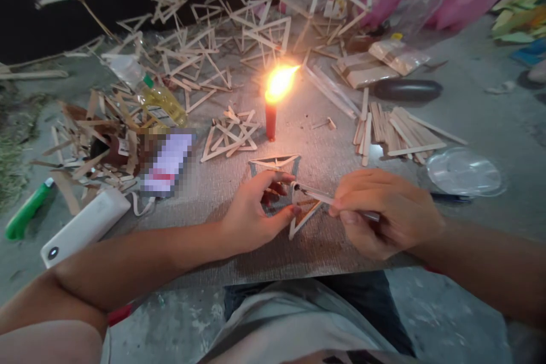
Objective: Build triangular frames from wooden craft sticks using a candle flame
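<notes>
My left hand (pixel 260 210) is closed around a small frame of popsicle sticks (pixel 305 219), thumb and fingertips at its upper corner. One triangular end of the frame points toward me. In my right hand (pixel 379 210) is a translucent glue stick (pixel 315 194), its darkened tip touching or very near the corner by my left fingertips. Just beyond my left hand lies another triangular part of popsicle sticks (pixel 275 162); whether it joins the held frame is hidden. A lit red candle (pixel 271 122) stands upright behind it, its flame leaning right.
Joined stick frames (pixel 256 28) pile up at the back. Loose popsicle sticks (pixel 401 131) and a clear plastic lid (pixel 464 172) lie right. On the left are a phone (pixel 168 162), a white power bank (pixel 87 224), a green-handled cutter (pixel 28 210) and a yellow-liquid bottle (pixel 164 102).
</notes>
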`<state>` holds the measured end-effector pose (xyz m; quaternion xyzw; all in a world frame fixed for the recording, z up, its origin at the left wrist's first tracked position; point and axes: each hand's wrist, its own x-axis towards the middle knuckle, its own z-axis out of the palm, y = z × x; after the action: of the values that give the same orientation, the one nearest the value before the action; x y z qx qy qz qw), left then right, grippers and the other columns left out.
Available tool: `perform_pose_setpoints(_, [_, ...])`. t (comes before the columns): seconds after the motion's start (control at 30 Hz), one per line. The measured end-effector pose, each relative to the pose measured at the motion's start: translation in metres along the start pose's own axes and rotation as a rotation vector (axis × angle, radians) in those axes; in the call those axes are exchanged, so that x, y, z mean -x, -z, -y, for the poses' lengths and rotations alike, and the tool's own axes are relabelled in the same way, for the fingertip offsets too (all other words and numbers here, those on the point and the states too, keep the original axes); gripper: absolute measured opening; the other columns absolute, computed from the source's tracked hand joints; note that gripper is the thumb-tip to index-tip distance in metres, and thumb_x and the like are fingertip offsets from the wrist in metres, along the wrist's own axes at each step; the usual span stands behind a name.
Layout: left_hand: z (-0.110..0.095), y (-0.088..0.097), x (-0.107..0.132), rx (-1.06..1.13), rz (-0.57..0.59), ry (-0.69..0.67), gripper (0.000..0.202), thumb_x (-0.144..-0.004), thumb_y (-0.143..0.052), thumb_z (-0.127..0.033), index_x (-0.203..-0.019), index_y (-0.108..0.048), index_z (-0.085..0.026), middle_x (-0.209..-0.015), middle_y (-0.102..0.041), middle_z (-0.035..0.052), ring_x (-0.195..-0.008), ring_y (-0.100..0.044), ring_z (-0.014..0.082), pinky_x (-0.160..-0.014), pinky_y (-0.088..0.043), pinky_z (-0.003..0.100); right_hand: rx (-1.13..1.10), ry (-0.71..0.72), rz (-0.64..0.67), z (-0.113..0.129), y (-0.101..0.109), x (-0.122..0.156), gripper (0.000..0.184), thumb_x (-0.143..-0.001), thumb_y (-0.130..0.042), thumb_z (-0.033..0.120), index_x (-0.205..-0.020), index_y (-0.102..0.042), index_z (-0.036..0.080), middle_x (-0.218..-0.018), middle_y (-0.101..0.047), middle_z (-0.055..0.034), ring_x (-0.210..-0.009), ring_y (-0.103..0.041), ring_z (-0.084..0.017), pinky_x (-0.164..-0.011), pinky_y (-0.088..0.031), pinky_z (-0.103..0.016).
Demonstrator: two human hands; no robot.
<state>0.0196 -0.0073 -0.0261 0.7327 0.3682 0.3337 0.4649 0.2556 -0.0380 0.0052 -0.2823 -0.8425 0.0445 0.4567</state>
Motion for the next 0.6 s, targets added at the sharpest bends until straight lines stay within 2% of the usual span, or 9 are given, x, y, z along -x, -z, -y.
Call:
perform_pose_setpoints(0.1, [-0.0008, 0.0009, -0.0001, -0.004, 0.008, 0.002, 0.041, -0.083, -0.08, -0.025, -0.12, -0.067, -0.017, -0.101, -0.074, 0.0088, -0.083, -0.071, 0.017, -0.067, -0.056, 0.029, -0.033, 0.029, -0.045, -0.001, -0.0039, -0.0011, 0.024, -0.079, -0.057, 0.003, -0.096, -0.062, 0.02, -0.064, -0.071, -0.0017, -0.054, -0.066, -0.015, -0.057, -0.059, -0.03])
perform_pose_setpoints(0.23, [-0.0011, 0.0011, -0.0002, -0.006, 0.013, 0.005, 0.041, -0.083, -0.08, -0.023, -0.121, -0.066, -0.016, -0.109, -0.074, 0.0113, -0.087, -0.071, 0.0176, -0.068, -0.057, 0.029, -0.047, 0.047, -0.058, -0.0023, -0.0073, -0.0026, 0.024, -0.078, -0.057, 0.001, -0.096, -0.062, 0.017, -0.064, -0.071, -0.0047, -0.056, -0.068, -0.015, -0.058, -0.06, -0.03])
perform_pose_setpoints(0.4, [-0.0019, 0.0002, 0.0006, 0.001, 0.01, 0.015, 0.04, -0.082, -0.079, -0.021, -0.121, -0.067, -0.017, -0.107, -0.073, 0.0095, -0.087, -0.071, 0.0174, -0.069, -0.058, 0.029, -0.066, 0.061, -0.023, -0.0032, -0.0061, -0.003, 0.027, -0.078, -0.059, 0.0, -0.099, -0.062, 0.016, -0.066, -0.072, -0.0044, -0.057, -0.069, -0.016, -0.059, -0.061, -0.03])
perform_pose_setpoints(0.6, [-0.0012, 0.0006, 0.0009, -0.026, 0.002, -0.004, 0.04, -0.082, -0.08, -0.021, -0.119, -0.068, -0.019, -0.102, -0.073, 0.0081, -0.084, -0.07, 0.0173, -0.068, -0.057, 0.029, -0.014, 0.043, -0.019, -0.0032, -0.0074, -0.0035, 0.026, -0.083, -0.057, 0.004, -0.101, -0.061, 0.022, -0.068, -0.072, 0.0006, -0.058, -0.07, -0.015, -0.06, -0.062, -0.03])
